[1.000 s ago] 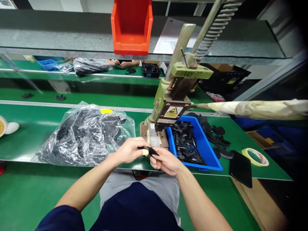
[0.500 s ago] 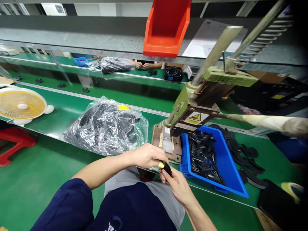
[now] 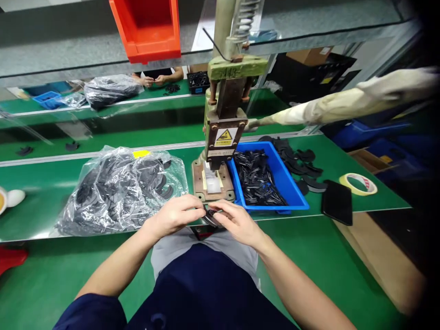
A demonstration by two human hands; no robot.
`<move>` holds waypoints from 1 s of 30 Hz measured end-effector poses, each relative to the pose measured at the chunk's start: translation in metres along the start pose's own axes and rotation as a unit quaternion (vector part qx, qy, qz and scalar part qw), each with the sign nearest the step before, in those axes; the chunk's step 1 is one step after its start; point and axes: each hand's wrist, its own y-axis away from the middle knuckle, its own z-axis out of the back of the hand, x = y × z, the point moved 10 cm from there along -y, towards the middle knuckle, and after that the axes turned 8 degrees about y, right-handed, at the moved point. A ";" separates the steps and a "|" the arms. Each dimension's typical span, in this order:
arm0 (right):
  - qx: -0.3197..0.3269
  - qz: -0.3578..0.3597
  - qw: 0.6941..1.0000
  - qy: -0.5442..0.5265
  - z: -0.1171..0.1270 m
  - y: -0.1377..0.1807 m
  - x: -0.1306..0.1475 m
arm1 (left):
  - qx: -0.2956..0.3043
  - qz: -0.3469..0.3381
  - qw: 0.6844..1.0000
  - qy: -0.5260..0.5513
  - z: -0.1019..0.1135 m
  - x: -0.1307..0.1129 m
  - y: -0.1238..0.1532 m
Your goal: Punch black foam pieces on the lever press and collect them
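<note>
Between my hands is a small curved black part, just in front of the green hand press at the table's front edge. My left hand pinches its left end, and my right hand has fingers closed on its right side. Fingers cover much of the part. The press's base plate lies right beyond my fingertips. Left of it rests a clear plastic bag full of dark curved parts. To the right stands a blue bin holding many small black pieces.
Loose dark curved parts lie right of the bin, near a black flat object and a tape roll. The press lever reaches far right. An orange bin sits on the shelf above. Across the line, a person's hands show.
My view has swung to the right and the press now stands nearer the middle. My hands have moved forward to the press base, with the black part still between them, now held flatter.
</note>
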 end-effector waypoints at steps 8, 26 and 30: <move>-0.013 0.102 0.994 0.024 0.005 0.002 0.021 | 0.015 -0.050 0.994 -0.091 0.004 -0.040 -0.016; -0.109 -0.027 0.993 0.034 0.015 0.001 -0.014 | -0.049 0.034 0.990 -0.129 0.027 0.011 0.017; -0.171 -0.199 0.965 -0.003 0.040 0.019 -0.065 | -0.192 0.268 0.940 -0.090 0.088 0.125 0.067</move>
